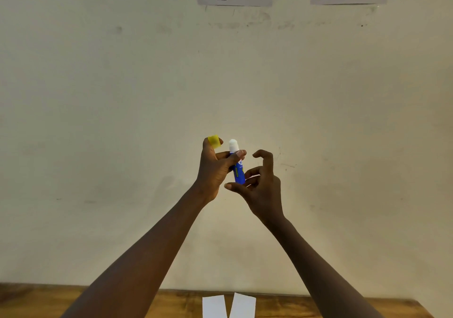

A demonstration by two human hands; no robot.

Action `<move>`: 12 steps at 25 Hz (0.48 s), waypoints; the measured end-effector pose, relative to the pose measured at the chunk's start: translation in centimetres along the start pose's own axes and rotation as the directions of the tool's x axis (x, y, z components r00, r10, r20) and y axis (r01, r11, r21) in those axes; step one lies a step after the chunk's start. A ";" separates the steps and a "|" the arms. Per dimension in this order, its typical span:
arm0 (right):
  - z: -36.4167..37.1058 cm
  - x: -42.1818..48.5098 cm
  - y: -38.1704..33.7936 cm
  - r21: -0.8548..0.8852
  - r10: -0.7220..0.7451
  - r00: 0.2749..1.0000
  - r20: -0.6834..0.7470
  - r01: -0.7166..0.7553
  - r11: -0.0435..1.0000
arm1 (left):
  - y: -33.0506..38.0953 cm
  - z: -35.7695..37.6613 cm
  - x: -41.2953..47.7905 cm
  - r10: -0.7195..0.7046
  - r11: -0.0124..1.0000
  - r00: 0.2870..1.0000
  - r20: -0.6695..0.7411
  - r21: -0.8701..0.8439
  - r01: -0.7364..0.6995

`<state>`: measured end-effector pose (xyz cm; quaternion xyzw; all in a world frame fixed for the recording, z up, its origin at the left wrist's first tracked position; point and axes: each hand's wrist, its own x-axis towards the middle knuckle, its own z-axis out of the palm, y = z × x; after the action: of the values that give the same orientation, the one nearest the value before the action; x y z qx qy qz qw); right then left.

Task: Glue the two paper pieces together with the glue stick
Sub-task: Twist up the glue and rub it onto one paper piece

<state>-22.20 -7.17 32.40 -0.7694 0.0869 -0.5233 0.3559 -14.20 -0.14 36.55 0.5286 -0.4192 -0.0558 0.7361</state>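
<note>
The glue stick (239,172) is held upright in mid-air in front of a pale wall (98,97), well above the surface (49,300). Its tube is bright blue with part of a white label letter and a thin green mark showing on the side. Above the tube is a white collar, and a rounded white plug of glue stands out of the open top.

The left hand (214,168) grips the upper half of the tube, with one finger lying across it just below the white collar. The same hand pinches the translucent yellow cap (214,141) at its fingertips, off the stick and up to the left of the glue tip.

The right hand (263,185) is curled at the bottom end of the tube. Its thumb reaches under the base and a bent finger presses the side, while the index finger hooks upward, free.

Two white paper strips, the left piece (213,307) and the right piece (244,306), lie side by side on the wooden surface at the bottom edge, nearly touching at their lower ends.
</note>
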 end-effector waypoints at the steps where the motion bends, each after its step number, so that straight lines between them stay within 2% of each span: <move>1: 0.3 -0.1 0.0 -0.016 -0.004 1.000 -0.003 0.004 1.000 | 0.0 0.0 0.0 0.001 1.000 1.000 -0.002 0.000 -0.001; 4: 0.7 -0.2 -0.2 0.007 0.026 1.000 -0.001 -0.026 1.000 | 0.1 -0.2 0.1 -0.002 1.000 1.000 0.007 0.008 0.002; 9: 0.1 -0.3 -0.3 0.288 0.056 0.974 0.221 -0.119 0.950 | 0.0 -0.6 0.0 -0.003 1.000 0.999 0.046 -0.021 0.004; 10: 0.2 -0.3 -0.3 0.274 0.058 0.978 0.203 -0.114 0.955 | -0.1 -0.6 0.0 -0.004 1.000 0.999 0.041 -0.018 0.005; 12: 0.8 -0.3 -0.3 0.147 0.056 0.995 0.077 -0.067 0.987 | -0.2 -0.5 0.0 -0.008 1.000 1.000 0.022 -0.008 0.008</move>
<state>-21.70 -6.46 32.17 -0.7560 0.0584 -0.4889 0.4313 -13.84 0.16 36.34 0.5264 -0.4249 -0.0663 0.7335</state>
